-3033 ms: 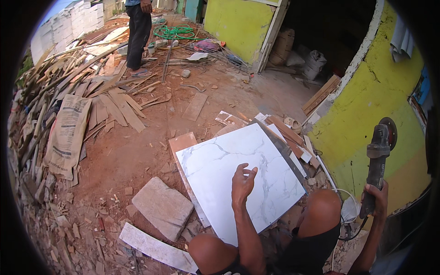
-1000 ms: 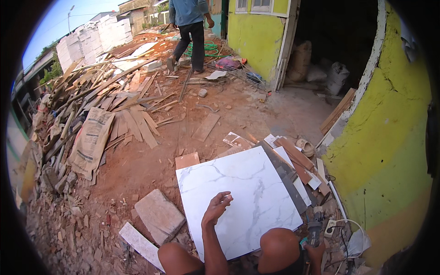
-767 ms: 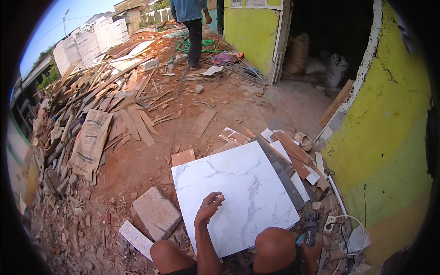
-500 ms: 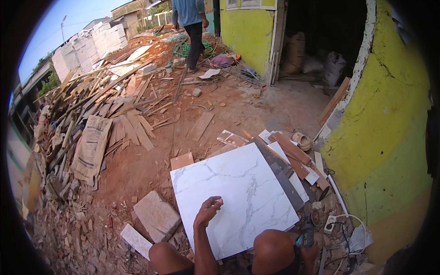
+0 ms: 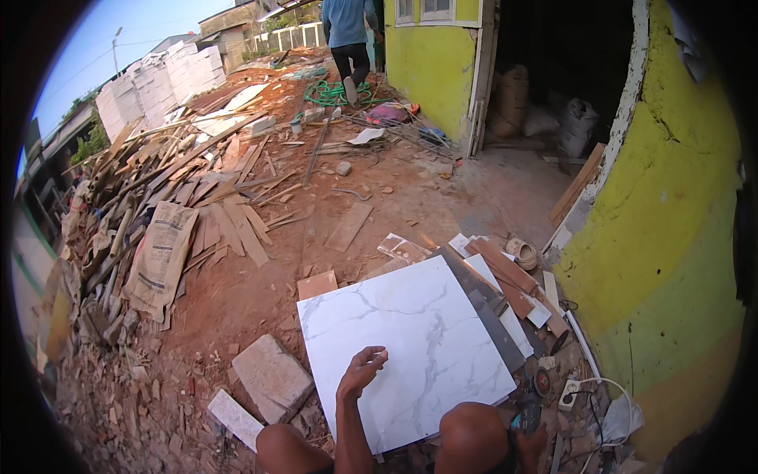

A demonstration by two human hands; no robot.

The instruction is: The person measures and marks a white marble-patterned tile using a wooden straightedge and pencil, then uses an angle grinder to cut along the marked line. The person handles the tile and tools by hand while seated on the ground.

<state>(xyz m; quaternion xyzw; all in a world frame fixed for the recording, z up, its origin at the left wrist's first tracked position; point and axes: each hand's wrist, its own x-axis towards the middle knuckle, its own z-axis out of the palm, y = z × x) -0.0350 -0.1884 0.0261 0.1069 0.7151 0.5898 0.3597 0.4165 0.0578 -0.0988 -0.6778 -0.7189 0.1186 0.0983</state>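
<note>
A large white marble-patterned tile lies flat on the red dirt in front of my knees. My left hand rests on its near part with bent fingers and holds nothing. My right hand is low at the right, beside my right knee, gripping a dark angle grinder that sits down by the tile's near right corner. Much of that hand is hidden by the knee and the tool.
Tile offcuts lie along the tile's right edge, with a cutting disc and a white socket with cable. Concrete blocks sit to the left. A plank pile, a yellow wall and a walking person surround me.
My right hand has come down from raised at the right to ground level beside my knee, still holding the grinder. My left hand has stayed on the tile. The distant person has walked on.
</note>
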